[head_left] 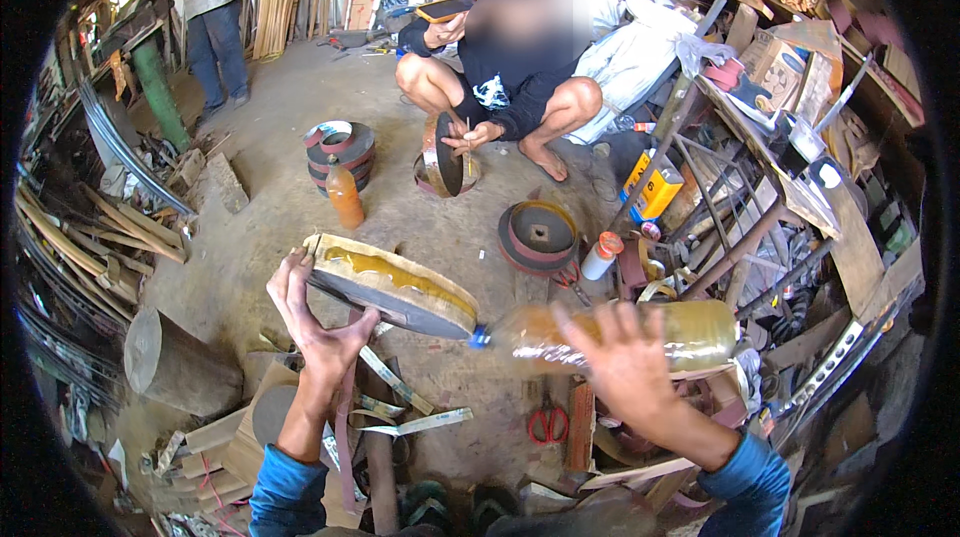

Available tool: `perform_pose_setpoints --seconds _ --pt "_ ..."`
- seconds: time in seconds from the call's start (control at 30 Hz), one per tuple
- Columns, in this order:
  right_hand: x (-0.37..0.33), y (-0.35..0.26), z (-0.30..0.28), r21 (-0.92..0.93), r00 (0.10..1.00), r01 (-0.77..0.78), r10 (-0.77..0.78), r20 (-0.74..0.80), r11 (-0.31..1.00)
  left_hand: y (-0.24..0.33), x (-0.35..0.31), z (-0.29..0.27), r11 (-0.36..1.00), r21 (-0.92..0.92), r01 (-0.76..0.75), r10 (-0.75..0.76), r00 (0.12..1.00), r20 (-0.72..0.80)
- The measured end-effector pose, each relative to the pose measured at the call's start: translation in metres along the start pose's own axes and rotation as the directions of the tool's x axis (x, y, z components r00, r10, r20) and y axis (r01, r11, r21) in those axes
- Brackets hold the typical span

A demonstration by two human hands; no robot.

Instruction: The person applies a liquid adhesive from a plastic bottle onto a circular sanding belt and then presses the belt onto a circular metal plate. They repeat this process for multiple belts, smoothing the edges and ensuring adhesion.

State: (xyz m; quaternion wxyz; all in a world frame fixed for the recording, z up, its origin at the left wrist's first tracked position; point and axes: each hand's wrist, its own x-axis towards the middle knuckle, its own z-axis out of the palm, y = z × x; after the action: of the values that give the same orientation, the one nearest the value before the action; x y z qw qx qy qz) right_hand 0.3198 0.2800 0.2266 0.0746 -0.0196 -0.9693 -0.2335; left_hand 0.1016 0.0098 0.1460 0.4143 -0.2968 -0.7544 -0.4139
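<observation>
- Our left hand (325,337) grips the wheel (420,315), tilted above the floor (285,172).
- Our blurred right hand (635,367) clasps the amber bottle (695,332) sideways, its blue tip (480,337) just beside the wheel.

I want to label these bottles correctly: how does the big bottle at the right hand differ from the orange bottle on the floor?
The big bottle lies nearly level in the right hand; the orange bottle stands upright on the floor. The big bottle looks larger, though nearer the camera, than the orange bottle. The big bottle looks yellow-brown, the orange bottle more orange. Both appear see-through.
</observation>
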Motion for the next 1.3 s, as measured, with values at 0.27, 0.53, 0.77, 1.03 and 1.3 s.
perform_pose_setpoints --seconds 0.27,0.53,0.77,1.03,1.3 --pt "0.015 -0.009 0.119 0.412 0.979 -0.152 0.078 0.189 0.899 -0.011 0.014 -0.005 0.943 -0.332 0.003 -0.040 0.994 -0.105" --pt "0.045 0.037 0.256 0.987 0.657 -0.156 0.750 0.082 0.028 -0.011 0.022 -0.015 0.939 -0.309 0.154 -0.135 0.988 0.082" --pt "0.014 0.013 0.342 0.783 0.268 -0.621 0.925 0.268 -0.047 -0.031 0.009 -0.010 0.932 -0.301 0.202 -0.171 0.977 0.127" --pt "-0.010 0.006 0.377 0.766 0.135 -0.634 0.959 0.249 -0.110 -0.051 -0.005 -0.004 0.885 -0.387 0.260 -0.203 0.962 0.182" --pt "-0.025 -0.018 0.392 0.881 0.205 -0.467 0.960 0.193 -0.078 -0.040 -0.003 -0.013 0.854 -0.383 0.352 -0.281 0.932 0.230"
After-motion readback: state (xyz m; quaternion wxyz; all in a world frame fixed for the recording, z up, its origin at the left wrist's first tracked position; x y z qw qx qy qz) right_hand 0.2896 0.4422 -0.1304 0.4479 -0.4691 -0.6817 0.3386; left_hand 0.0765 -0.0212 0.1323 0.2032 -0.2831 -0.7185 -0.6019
